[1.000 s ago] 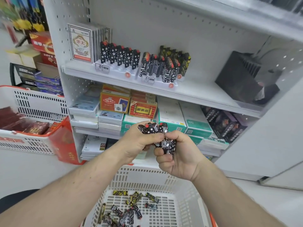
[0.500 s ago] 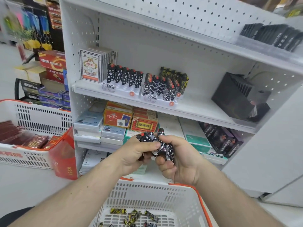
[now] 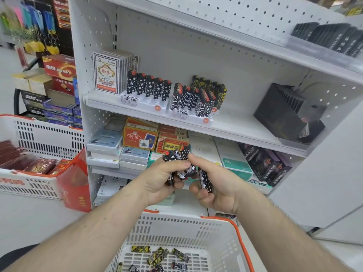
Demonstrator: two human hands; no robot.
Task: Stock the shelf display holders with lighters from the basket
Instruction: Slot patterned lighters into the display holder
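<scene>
Head cam: L hand grips lighter bunch; R hand holds one lighter.

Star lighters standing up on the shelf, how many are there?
5, side by side in one row in the left display holder, just right of the playing card packs. More may hide behind them.

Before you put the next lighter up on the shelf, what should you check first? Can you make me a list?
1. Left hand grips a bunch of lighters: ok.
2. Right hand holds one lighter apart from the bunch: ok.
3. Star-pattern holder has free slots in front: ok.
4. Which pattern the single lighter matches: cannot tell.
5. Basket sits below the hands to catch drops: ok.
</scene>
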